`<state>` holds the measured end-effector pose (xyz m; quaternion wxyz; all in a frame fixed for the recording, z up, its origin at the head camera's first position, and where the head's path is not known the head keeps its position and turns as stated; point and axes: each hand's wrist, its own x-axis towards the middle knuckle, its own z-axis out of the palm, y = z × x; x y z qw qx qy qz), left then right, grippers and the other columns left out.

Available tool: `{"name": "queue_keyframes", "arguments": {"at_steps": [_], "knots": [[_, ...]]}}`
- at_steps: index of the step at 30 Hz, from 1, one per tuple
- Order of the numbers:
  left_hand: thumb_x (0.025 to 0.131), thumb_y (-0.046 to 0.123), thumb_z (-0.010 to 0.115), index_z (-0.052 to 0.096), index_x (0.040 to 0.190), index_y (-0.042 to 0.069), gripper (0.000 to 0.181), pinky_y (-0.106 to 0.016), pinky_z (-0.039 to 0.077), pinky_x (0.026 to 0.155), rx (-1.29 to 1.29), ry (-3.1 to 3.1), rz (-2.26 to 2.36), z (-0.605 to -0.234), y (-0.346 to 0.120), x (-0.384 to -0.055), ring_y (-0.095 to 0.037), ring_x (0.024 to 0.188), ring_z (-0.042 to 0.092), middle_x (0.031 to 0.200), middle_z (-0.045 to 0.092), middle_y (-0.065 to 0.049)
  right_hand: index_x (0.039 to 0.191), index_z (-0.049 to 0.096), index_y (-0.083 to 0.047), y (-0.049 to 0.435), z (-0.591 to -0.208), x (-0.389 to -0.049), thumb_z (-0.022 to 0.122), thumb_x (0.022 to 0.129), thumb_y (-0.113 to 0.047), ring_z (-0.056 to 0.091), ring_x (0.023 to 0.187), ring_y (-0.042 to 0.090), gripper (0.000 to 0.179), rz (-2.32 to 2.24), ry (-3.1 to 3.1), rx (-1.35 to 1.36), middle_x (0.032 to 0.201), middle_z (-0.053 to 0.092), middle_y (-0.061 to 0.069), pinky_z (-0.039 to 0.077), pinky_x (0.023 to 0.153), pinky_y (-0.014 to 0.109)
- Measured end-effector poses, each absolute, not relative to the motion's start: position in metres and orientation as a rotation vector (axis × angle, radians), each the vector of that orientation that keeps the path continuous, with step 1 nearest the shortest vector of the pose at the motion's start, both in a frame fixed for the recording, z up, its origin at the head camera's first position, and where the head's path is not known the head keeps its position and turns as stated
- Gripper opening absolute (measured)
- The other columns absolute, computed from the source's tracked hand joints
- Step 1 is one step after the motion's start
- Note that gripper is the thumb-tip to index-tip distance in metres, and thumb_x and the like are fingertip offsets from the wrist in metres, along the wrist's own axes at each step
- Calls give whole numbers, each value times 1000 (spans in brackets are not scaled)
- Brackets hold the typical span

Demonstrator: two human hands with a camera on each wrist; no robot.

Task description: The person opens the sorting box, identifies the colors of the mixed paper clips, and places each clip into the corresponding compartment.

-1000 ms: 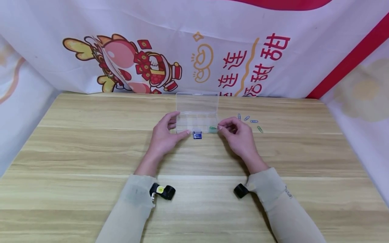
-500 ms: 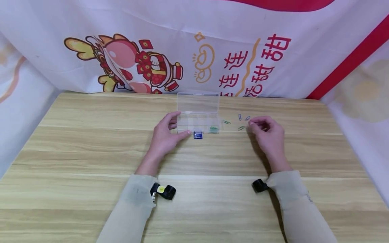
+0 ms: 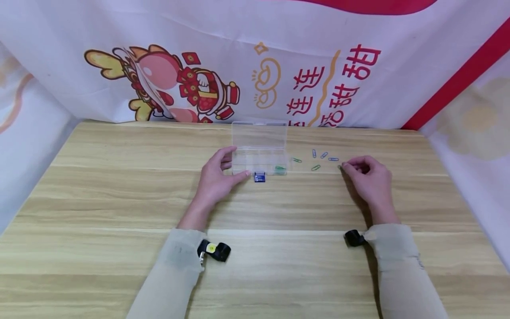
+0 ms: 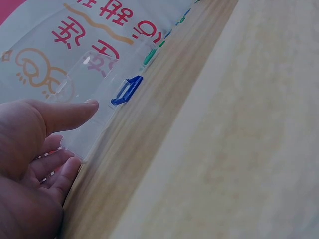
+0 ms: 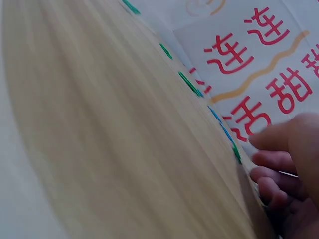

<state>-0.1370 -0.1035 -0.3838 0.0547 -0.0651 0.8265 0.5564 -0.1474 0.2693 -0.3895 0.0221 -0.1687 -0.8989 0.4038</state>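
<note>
A clear plastic box (image 3: 259, 155) stands near the back of the table with its lid raised and a blue latch (image 3: 260, 177) at the front. My left hand (image 3: 218, 175) grips its left end, thumb at the front edge and fingers along the side. Green paper clips (image 3: 280, 168) lie in the right front compartment. Over to the right, my right hand (image 3: 368, 177) has thumb and index fingertips right at a green paper clip (image 3: 340, 167), partly covering it; the other fingers are curled. I cannot tell whether it pinches that clip.
Between box and right hand lie two green clips, one of them nearer the front (image 3: 316, 168), and three blue clips, one beside the right hand (image 3: 333, 159). A printed cloth (image 3: 247, 66) hangs behind the wooden table (image 3: 271, 274).
My right hand has moved rightward from the box's right end, past the loose clips, to the rightmost green clip. The clips it covered before show again on the table. My left hand stays on the box.
</note>
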Motion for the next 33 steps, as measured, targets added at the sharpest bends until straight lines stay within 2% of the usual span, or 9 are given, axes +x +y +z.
{"name": "queue_keyframes", "arguments": {"at_steps": [5,11,20,33], "knots": [[91,22,89,51,159,25,79,-43,51,121,-191,2519,1684,-384,-103,-137,-30,143,57,156,57,-10,122,75,-11,276,-388,-145,72,100,-49,56,101,22,43,1157,-2866,-382,116,66,10,46,82,29],[91,22,89,50,160,25,79,-44,51,121,-193,2517,1681,-384,-103,-137,-30,143,57,157,56,-10,116,77,-9,278,-389,-143,74,100,-42,57,97,22,37,1068,-2890,-273,113,66,11,45,79,28],[91,21,89,51,159,25,79,-43,51,121,-191,2510,1695,-384,-103,-138,-29,143,56,156,56,-10,118,76,-7,275,-388,-144,71,104,-35,55,102,26,32,1073,-2899,-268,120,64,14,45,83,33],[91,21,89,49,160,25,80,-44,51,122,-201,2508,1682,-384,-104,-137,-30,144,56,157,56,-10,119,73,-7,273,-391,-143,68,107,-34,54,101,25,30,1111,-2886,-278,117,63,14,45,83,33]]}}
